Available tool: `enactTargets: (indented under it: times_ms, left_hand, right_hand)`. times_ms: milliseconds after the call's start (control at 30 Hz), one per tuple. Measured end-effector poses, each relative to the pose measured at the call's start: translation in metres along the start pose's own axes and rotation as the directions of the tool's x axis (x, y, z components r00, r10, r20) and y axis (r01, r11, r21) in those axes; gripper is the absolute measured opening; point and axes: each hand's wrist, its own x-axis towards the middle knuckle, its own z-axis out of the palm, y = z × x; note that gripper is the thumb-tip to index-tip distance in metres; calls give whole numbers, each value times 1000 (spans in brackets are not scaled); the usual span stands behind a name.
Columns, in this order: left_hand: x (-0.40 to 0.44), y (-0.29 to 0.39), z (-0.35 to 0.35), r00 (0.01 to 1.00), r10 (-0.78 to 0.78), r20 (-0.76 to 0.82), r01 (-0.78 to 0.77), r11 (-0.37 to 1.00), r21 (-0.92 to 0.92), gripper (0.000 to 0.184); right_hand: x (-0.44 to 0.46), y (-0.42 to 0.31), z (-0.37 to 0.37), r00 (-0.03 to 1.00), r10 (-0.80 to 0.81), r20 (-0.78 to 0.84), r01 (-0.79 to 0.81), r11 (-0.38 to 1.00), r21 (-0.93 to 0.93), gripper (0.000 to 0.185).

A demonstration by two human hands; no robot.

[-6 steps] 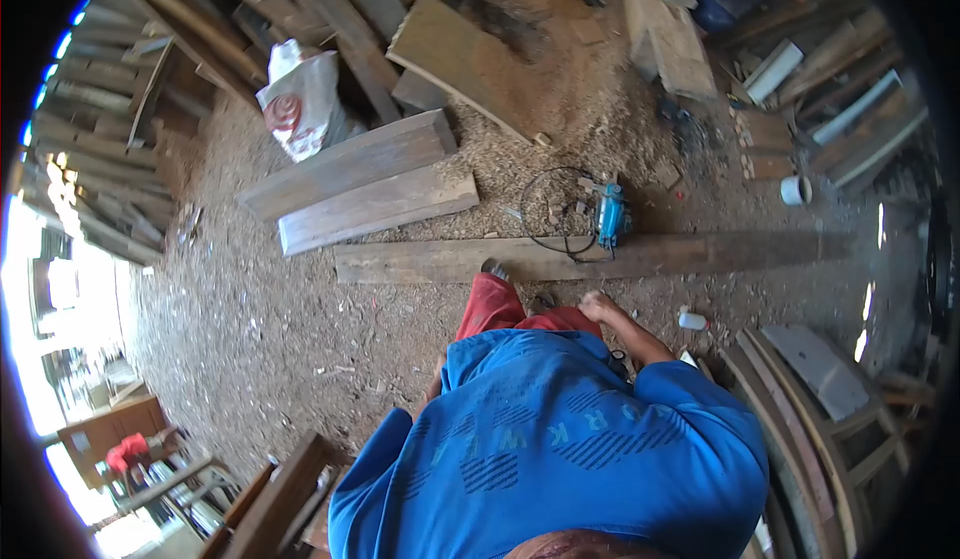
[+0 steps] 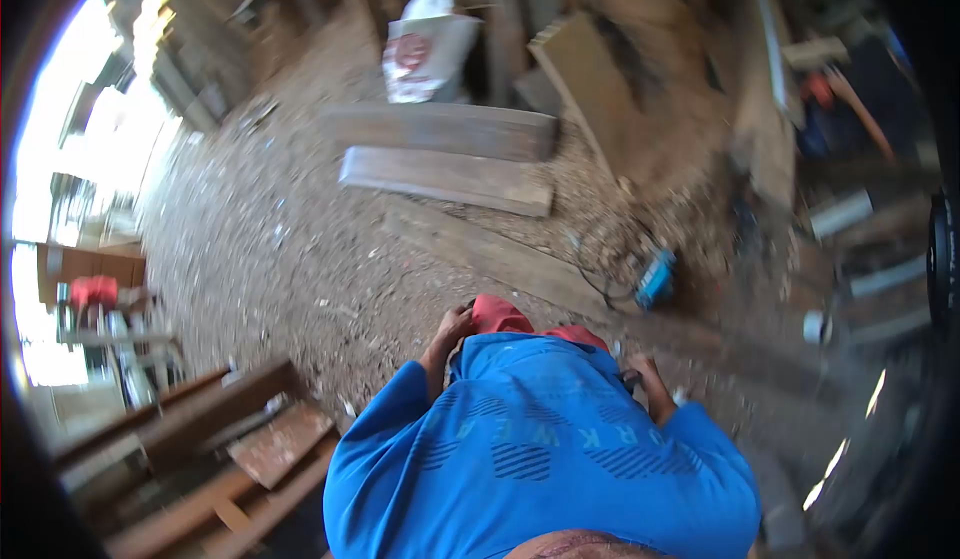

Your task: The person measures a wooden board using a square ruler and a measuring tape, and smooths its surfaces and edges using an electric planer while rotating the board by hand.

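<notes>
My left hand (image 2: 455, 325) hangs beside the left leg of my red trousers (image 2: 498, 314), close to the cloth or touching it. On the other side, my right hand (image 2: 641, 364) is low by my right hip, just past the hem of my blue shirt (image 2: 540, 429). Both hands are smeared by motion, and I make out no object in either. Ahead, a long plank (image 2: 500, 258) lies on the ground. A blue corded power tool (image 2: 656, 278) sits at this plank, its black cable looping to the left.
Two shorter boards (image 2: 450, 177) lie ahead, before a white bag (image 2: 428, 54). A wide board (image 2: 590, 89) leans over wood shavings. Stacked timber (image 2: 215, 439) stands at lower left. A white cylindrical object (image 2: 814, 327) is at right. Bright daylight enters at left.
My view has turned left, so the boards, bag and power tool sit farther right. My left hand has come into fuller view beside my leg. The picture is blurrier.
</notes>
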Motion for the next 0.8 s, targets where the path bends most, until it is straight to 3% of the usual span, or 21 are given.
enactTargets:
  times_ms: [33,67,133,200,233,267,300,333,400,433,467,533,567,633,700,767,800]
  left_hand:
    - [10,5,-11,994,108,9,-108,989,103,34]
    - [35,-11,-15,982,187,-39,-179,971,157,37]
    - [28,-5,-24,991,137,-4,-136,980,-149,41]
    - [25,-21,-39,991,137,-2,-130,939,-317,40]
    - [20,-31,-55,991,130,-40,-136,957,-258,38]
    - [20,-47,-72,989,124,-79,-138,970,-198,35]
    - [14,-63,-91,994,86,-68,-101,960,-261,33]
    - [5,-81,-115,997,48,-55,-63,946,-317,31]
    - [22,-158,-163,991,-52,-127,-3,919,-395,25]
    - [0,-162,-195,974,-173,-145,71,844,-531,22]
    - [-19,-168,-227,946,-289,-145,126,741,-659,19]
    - [-19,-221,-283,888,-373,-269,127,760,-637,14]
    - [-26,-236,-313,869,-411,-276,153,752,-641,14]
    - [-39,-249,-367,829,-480,-286,205,738,-643,15]
    - [-39,-252,-408,828,-458,-323,113,702,-703,15]
    - [-23,-256,-439,820,-437,-370,47,695,-718,18]
    - [-12,-251,-447,823,-424,-379,7,674,-739,19]
  right_hand:
    - [-45,-73,-19,975,206,80,-203,978,-37,23]
    - [-45,-111,-21,976,205,75,-195,974,-117,23]
    - [-56,-155,-16,971,234,45,-216,944,-249,22]
    - [-57,-184,-4,957,290,-1,-271,894,-357,22]
    - [-33,-213,10,965,261,20,-187,741,-645,23]
    - [-27,-257,26,975,222,23,-180,844,-506,24]
    - [-26,-296,45,982,186,28,-165,921,-353,25]
    - [26,-309,68,980,126,151,-38,875,-482,26]
    - [23,-399,121,969,-127,212,201,902,-381,25]
    - [-2,-458,154,982,-114,154,125,990,-62,22]
    - [-15,-508,188,965,-197,174,212,974,-72,19]
    - [-5,-566,256,910,-331,250,342,940,-1,11]
    - [-62,-614,278,886,-379,267,397,918,-15,10]
    - [-90,-654,337,875,-366,316,368,928,55,10]
    - [-83,-670,378,814,-382,438,381,920,93,9]
    - [-71,-666,409,788,-331,519,375,927,22,12]
    - [-81,-674,415,833,-245,496,371,913,-173,23]
